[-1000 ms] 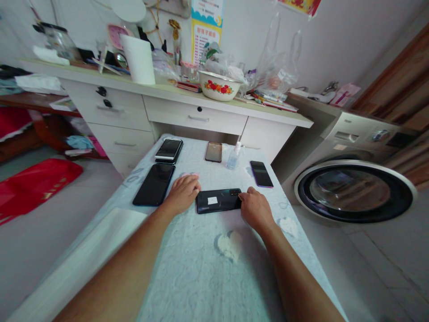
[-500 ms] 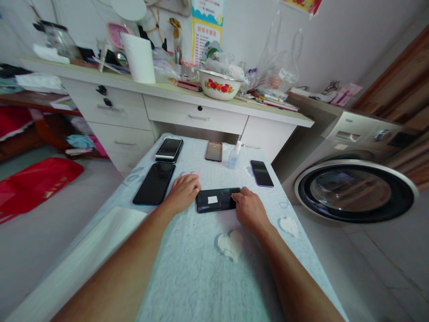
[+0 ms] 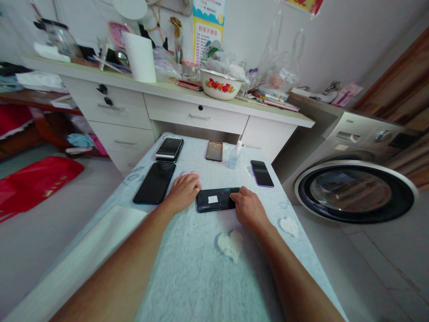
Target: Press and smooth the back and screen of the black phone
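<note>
A dark smartphone (image 3: 221, 203) lies back up across the tablecloth, a small white sticker on it. My right hand (image 3: 250, 205) holds its right end, the thumb over the camera corner. Palm down beside the phone's left end rests my left hand (image 3: 184, 190), fingers stretched forward and nothing visible gripped. Something pink (image 3: 191, 173) shows just behind those fingers; I cannot tell what it is. To the left lies a larger black phone (image 3: 154, 183), screen up.
Farther back are stacked phones (image 3: 169, 148), a brownish phone case (image 3: 214, 151) and a clear spray bottle (image 3: 234, 156). A purple-edged phone (image 3: 262, 173) lies near the right edge. White drawers (image 3: 197, 114) stand behind the table, a washing machine (image 3: 355, 188) to the right.
My right thumb has slid very slightly left on the smartphone's back. My left hand and the other things stay where they were.
</note>
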Motion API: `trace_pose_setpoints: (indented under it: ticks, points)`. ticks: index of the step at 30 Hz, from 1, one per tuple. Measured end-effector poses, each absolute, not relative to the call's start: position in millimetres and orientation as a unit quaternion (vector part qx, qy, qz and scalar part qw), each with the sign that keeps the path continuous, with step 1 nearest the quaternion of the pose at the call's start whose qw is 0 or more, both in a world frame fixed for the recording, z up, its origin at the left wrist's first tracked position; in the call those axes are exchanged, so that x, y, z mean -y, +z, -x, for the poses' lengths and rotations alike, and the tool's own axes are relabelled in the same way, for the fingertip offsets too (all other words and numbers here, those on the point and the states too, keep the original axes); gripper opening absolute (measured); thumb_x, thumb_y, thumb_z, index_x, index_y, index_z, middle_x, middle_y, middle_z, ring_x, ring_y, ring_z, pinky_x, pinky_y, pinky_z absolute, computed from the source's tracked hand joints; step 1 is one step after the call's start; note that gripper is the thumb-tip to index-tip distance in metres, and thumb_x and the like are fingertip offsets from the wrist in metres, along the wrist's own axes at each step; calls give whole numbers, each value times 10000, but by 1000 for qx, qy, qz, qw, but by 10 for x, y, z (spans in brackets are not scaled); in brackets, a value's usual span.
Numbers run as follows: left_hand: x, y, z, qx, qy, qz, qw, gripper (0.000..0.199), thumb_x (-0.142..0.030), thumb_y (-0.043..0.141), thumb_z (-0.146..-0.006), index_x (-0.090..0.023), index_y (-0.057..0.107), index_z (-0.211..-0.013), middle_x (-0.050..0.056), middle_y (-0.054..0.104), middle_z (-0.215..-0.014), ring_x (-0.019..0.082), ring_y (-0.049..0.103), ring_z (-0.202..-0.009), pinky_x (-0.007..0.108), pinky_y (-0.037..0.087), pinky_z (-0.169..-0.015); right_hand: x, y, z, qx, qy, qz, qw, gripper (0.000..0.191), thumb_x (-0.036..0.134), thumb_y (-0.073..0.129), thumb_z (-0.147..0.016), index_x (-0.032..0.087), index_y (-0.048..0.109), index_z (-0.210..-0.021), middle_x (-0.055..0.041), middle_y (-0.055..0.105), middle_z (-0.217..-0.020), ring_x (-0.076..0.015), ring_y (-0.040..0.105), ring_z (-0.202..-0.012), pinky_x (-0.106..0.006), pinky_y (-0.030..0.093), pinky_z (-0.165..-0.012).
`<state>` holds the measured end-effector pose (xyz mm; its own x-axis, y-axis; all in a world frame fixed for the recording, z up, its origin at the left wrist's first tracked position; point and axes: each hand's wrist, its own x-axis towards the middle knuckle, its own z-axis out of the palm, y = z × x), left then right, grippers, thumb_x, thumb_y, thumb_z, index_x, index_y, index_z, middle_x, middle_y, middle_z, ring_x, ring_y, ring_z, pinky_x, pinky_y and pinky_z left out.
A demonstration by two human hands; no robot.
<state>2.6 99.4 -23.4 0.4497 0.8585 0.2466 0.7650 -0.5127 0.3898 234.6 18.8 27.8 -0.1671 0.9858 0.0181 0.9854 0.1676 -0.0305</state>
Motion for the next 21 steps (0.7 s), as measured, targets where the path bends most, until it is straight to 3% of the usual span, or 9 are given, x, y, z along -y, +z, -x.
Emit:
trace_pose_setpoints:
  ticks: [7,16,21]
  points:
    - [-1003,-262,-15,-475,212,-847,107,193,-242,390,-868,-224,582,-867,48,520,-1328,219,372,-1319,452,259,-1124,-202,248,-2346,773,0,634,41,264,137,424,-886,218,674,-909,-46,551,-894,-161,502,-801,-265,306,-716]
    - [-996,-226,-28,-479,205,-846,115,173,-227,399,-862,-223,572,-853,45,521,-1326,209,369,-1323,442,242,-1134,-248,189,-2339,768,-4,638,52,338,144,381,-921,239,663,-1081,-58,559,-938,-174,501,-844,-272,302,-744]
    - [-996,-226,-28,-482,206,-843,120,173,-229,405,-859,-220,577,-852,46,516,-1333,219,371,-1319,449,247,-1130,-286,186,-2353,755,-20,653,49,322,168,373,-935,241,655,-1072,-57,553,-928,-178,504,-834,-283,297,-728]
